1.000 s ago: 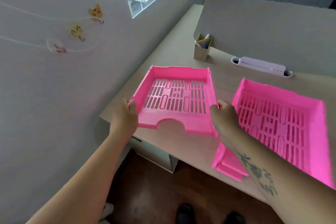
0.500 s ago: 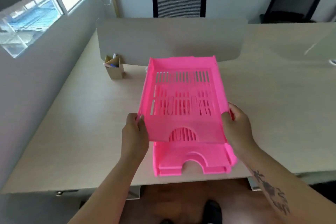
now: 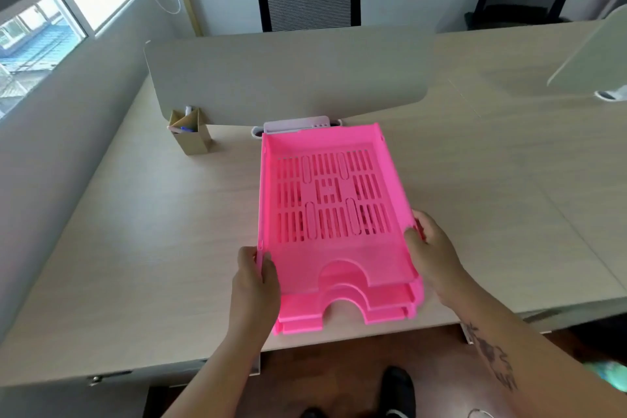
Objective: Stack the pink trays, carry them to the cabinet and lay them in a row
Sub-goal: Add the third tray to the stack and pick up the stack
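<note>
A pink slotted tray (image 3: 325,200) lies on top of other pink trays (image 3: 353,310) at the front edge of the desk (image 3: 142,234); only the lower trays' front lips show beneath it. My left hand (image 3: 256,276) grips the top tray's left wall near the front corner. On the opposite side my right hand (image 3: 431,249) holds the right wall. The top tray sits nearly flat, nested on the pile, its cut-out front facing me.
A cardboard pen holder (image 3: 190,132) stands at the back left by the grey divider screen (image 3: 288,75). A white organiser (image 3: 295,124) sits just behind the trays. Two black chairs (image 3: 308,2) stand beyond the desk. The window wall is on the left.
I have turned from the left wall to face the desk. The tray in both hands went from the left side, over the pile, and now rests down on it.
</note>
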{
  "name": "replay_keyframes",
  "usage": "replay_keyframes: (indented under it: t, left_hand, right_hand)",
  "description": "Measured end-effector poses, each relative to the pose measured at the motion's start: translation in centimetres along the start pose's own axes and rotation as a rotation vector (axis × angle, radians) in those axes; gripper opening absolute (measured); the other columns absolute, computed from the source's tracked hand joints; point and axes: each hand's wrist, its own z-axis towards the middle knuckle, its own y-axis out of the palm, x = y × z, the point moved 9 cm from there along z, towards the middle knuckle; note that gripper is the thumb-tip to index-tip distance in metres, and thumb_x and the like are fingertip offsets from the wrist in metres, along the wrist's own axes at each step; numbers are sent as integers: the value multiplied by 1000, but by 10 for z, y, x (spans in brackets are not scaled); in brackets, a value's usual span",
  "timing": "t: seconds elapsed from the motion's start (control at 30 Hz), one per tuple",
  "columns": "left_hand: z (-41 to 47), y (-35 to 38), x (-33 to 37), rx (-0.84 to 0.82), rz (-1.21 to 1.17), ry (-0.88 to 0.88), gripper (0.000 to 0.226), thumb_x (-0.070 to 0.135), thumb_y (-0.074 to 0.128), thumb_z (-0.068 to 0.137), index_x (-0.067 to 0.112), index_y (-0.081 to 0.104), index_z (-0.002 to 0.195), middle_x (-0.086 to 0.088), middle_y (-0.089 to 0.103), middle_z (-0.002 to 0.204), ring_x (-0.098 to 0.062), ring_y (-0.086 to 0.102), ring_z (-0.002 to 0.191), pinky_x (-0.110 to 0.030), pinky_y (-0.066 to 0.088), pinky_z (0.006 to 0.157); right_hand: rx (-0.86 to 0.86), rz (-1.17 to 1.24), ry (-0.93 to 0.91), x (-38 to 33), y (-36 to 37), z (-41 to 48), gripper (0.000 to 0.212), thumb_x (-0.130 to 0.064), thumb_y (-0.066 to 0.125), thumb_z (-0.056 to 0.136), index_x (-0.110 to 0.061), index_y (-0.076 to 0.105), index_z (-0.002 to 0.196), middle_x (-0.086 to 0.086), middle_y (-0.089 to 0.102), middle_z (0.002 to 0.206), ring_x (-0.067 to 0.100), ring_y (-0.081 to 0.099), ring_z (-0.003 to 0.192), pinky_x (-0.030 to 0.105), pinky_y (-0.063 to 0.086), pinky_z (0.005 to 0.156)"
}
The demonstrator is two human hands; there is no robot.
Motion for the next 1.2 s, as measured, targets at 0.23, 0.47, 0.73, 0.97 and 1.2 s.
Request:
replay_keyframes:
  t: [0.23, 0.47, 0.73, 0.97, 1.2]
  left_hand:
    - [-3, 8, -10, -10, -75, -29, 4, 20, 41, 102, 23, 41, 105, 4, 61, 85, -7, 61, 58, -31, 51, 45]
    - [-8, 30, -54, -167, -404, -205, 63, 59, 62, 78, 27, 46, 130, 1, 63, 116, -16, 67, 99, -27, 59, 67]
    - [-10, 57, -71, -226, -632, -411, 55, 59, 60, 82, 18, 61, 119, -6, 79, 94, -22, 75, 83, -26, 59, 58]
    - [17, 18, -25, -100, -751, -414, 64, 66, 51, 80, 20, 62, 123, -15, 74, 108, -37, 70, 96, -56, 56, 85]
    - [9, -56, -21, 181, -804, -379, 71, 73, 56, 70, 19, 65, 116, -15, 76, 101, -33, 74, 85, -48, 61, 73]
  right_hand:
    - [-98, -4, 49, 15, 9, 16, 37, -29, 40, 97, -34, 43, 134, -5, 66, 102, 14, 66, 88, 37, 57, 66]
    - [-45, 350, 217, 78, 20, -17, 42, -43, 61, 87, -33, 55, 127, 5, 73, 102, 21, 72, 87, 32, 56, 66]
    - [-200, 453, 341, 90, 46, -6, 30, -48, 52, 89, -29, 61, 112, 8, 74, 99, 29, 69, 97, 37, 52, 74]
    - [-243, 469, 221, 8, 44, 24, 48, -59, 50, 86, -28, 60, 121, 12, 73, 103, 33, 72, 91, 48, 57, 77]
    - [-462, 458, 45, -72, 92, 38, 47, -55, 46, 90, -27, 58, 126, 12, 73, 109, 28, 72, 91, 35, 57, 61]
